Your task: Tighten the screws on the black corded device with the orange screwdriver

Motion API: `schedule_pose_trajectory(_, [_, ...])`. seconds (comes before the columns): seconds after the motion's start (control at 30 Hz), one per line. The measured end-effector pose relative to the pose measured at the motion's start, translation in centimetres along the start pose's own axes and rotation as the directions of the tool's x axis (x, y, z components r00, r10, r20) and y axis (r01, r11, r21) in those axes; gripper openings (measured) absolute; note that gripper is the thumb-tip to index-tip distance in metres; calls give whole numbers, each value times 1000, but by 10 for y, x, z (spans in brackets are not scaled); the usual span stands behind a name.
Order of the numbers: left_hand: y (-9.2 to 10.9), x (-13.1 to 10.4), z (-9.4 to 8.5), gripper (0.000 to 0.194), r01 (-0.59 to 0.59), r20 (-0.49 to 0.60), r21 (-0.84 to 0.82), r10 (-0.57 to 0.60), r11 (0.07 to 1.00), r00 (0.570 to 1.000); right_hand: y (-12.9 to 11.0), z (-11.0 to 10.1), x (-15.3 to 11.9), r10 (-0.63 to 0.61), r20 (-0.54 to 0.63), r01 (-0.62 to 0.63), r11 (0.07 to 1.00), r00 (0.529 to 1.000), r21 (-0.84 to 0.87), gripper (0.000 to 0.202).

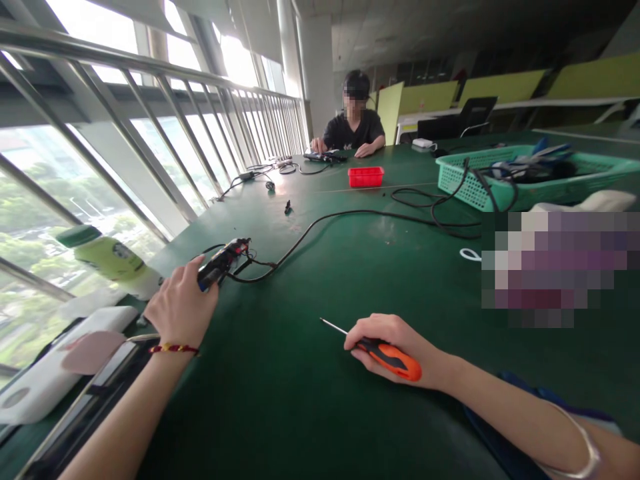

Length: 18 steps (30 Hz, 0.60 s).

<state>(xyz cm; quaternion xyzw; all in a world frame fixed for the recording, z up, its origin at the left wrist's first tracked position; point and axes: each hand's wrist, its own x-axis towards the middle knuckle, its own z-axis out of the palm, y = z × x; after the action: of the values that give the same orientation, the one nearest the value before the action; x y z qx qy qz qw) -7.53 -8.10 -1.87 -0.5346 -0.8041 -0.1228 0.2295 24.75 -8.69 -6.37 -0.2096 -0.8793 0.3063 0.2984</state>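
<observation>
On the left of the head view, my left hand (184,303) is wrapped round a black device (225,261) with exposed wires at its far end. A black cable (320,219) runs from the device across the table to the right. My right hand (395,347) holds an orange and black screwdriver (393,359) low over the green table, right of centre. Its thin shaft points left, toward my left hand, and its tip touches nothing but perhaps the tabletop. My palm hides part of the device.
A red tray (365,177) stands beyond a small black part (287,207). The green basket (470,187) at right holds tools. At left are a bottle (113,260) and a white case (37,393). A person (355,123) sits at the far end.
</observation>
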Motion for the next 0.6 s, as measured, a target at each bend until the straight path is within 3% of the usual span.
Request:
schedule_pose_trajectory(0.07, [1,-2,1,45,-61,-37,36,63,997,997,0,0,0,3,16,-3,1000,1000,0,10])
schedule_pose_trajectory(0.23, [5,-5,17,42,-205,24,-6,205,979,978,1,1,-1,22,47,-22,1000,999,0,12])
schedule_pose_trajectory(0.4, [4,-4,26,40,-203,-19,-43,202,978,979,2,1,-1,28,58,-29,1000,998,11,13])
schedule_pose_trajectory(0.6, [6,-8,18,41,-104,-120,-153,86,983,989,-2,-1,1,50,55,-50,999,997,-2,14])
